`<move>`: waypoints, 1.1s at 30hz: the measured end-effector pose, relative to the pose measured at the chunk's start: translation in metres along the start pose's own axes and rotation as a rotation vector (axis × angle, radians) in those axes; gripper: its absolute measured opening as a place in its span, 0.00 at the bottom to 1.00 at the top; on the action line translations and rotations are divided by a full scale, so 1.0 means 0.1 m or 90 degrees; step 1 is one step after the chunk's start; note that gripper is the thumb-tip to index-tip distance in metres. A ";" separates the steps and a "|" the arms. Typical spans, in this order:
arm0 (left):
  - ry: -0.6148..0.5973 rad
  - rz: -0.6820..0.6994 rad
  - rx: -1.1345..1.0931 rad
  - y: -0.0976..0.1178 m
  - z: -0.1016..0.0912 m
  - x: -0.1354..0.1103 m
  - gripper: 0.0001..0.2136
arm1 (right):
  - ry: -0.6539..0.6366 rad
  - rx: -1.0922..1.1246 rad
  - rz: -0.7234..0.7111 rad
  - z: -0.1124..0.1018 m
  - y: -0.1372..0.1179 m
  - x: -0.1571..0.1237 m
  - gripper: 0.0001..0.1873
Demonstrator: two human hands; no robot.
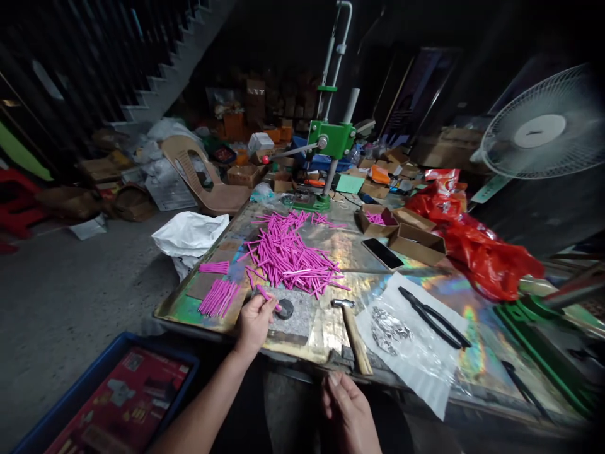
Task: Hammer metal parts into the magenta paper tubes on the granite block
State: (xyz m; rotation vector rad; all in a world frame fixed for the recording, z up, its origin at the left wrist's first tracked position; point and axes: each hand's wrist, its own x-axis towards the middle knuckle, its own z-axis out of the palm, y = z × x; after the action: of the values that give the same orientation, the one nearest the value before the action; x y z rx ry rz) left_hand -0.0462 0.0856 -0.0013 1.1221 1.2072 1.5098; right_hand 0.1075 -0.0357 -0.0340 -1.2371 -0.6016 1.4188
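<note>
My left hand (255, 320) pinches a short pink stick (263, 292) above the table's front part, right beside a black round block (286, 309) on a grey speckled slab (303, 314). Below the table's front edge, my right hand (348, 407) is closed with thumb and fingers together; what it holds, if anything, is too small to tell. A large heap of pink sticks (293, 255) lies beyond the slab. To its left, more pink sticks (218, 299) are lined up in rows. A ball-headed hammer (355, 340) with a wooden handle lies between the slab and a white sheet.
Black long-handled pliers (432, 317) and small silvery pieces (388, 329) lie on the white sheet (435, 378). Behind are a phone (382, 253), cardboard boxes (416, 244) and a green hand press (333, 140). A fan (539, 130) stands right; a blue crate (111, 359) stands lower left.
</note>
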 end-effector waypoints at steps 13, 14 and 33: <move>-0.027 0.051 0.097 -0.04 0.01 -0.02 0.06 | 0.018 0.010 0.017 -0.06 0.07 0.01 0.22; -0.027 0.058 0.104 -0.05 0.01 -0.02 0.06 | 0.020 0.006 0.017 -0.06 0.07 0.00 0.22; -0.264 0.316 0.430 0.14 0.00 0.07 0.09 | 0.139 -0.824 -0.130 -0.57 -0.55 0.71 0.14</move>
State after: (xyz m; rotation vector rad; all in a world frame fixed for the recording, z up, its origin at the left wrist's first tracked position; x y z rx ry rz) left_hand -0.0487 0.0907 0.0134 2.1939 1.2217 1.1167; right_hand 0.1918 0.0286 -0.0291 -2.1746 -1.5466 0.5997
